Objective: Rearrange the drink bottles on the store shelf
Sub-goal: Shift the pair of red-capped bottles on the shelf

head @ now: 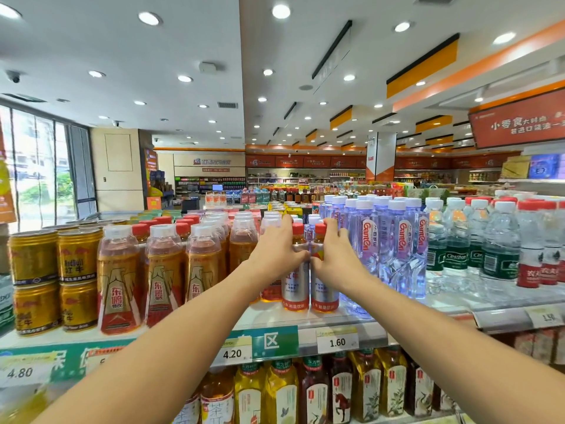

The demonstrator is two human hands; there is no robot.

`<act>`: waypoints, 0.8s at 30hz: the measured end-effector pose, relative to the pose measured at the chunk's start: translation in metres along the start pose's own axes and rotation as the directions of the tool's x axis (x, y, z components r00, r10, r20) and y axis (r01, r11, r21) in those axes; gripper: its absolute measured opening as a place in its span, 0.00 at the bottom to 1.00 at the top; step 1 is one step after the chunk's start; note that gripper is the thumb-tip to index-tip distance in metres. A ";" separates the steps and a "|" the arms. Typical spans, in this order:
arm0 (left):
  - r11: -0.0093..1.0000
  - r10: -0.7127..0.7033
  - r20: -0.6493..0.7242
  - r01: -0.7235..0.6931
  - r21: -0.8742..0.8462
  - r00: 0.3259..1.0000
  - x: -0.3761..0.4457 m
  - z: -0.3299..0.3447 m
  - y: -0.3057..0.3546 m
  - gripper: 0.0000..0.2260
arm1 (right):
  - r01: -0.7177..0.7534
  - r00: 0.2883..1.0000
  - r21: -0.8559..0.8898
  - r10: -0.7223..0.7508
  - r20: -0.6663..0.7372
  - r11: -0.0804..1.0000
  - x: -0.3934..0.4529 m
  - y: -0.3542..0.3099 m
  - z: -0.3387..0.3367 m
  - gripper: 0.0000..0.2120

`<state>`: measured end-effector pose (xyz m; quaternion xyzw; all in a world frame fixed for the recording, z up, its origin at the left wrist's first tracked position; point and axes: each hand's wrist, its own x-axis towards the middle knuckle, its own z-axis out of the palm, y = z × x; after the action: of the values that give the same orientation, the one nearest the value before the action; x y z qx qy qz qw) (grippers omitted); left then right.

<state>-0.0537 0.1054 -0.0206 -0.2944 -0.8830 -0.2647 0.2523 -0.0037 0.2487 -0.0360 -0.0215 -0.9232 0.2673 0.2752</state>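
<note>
Two red-capped drink bottles with silver and red labels stand side by side at the front of the top shelf (342, 322). My left hand (279, 250) wraps the left bottle (294, 290) at its shoulder. My right hand (334, 255) wraps the right bottle (324, 293) the same way. Both thumbs meet between the two bottles. Behind them more bottles of the same kind are mostly hidden by my hands.
Left of my hands stand gold energy-drink bottles (162, 270) and stacked gold cans (78, 255). To the right are clear purple-tinted water bottles (403, 249) and green-labelled water bottles (455, 240). Tea bottles (281, 390) fill the shelf below. Price tags (337, 341) line the shelf edge.
</note>
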 end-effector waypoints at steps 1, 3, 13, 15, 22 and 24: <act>1.000 0.000 0.005 0.000 0.009 1.000 0.000 0.002 0.002 0.23 | -0.008 1.000 -0.006 0.008 -0.001 1.000 0.000 0.001 0.001 0.36; 0.999 -0.017 0.019 0.016 0.031 1.000 0.002 0.003 0.005 0.24 | -0.020 1.000 -0.021 0.020 0.007 1.000 0.001 0.001 0.002 0.36; 0.977 -0.044 0.058 0.031 0.210 0.997 0.009 0.003 0.005 0.28 | -0.016 0.998 -0.257 0.030 0.049 0.966 0.002 -0.002 0.000 0.42; 0.973 -0.056 0.075 0.037 0.228 0.996 0.009 0.000 0.006 0.29 | 0.005 0.997 -0.286 0.015 0.069 0.958 0.003 -0.003 -0.005 0.43; 0.981 -0.042 0.112 0.020 0.193 0.993 0.005 -0.004 0.002 0.37 | 0.014 0.992 -0.317 0.026 0.124 0.948 0.002 -0.007 -0.016 0.45; 0.981 -0.036 0.120 0.013 0.191 0.992 0.002 -0.006 0.001 0.42 | 0.017 0.991 -0.327 0.028 0.132 0.945 0.003 -0.009 -0.018 0.47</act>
<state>-0.0527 0.1033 -0.0147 -0.2738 -0.9216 -0.1636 0.2212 0.0043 0.2502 -0.0175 -0.0513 -0.9711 0.1121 0.2042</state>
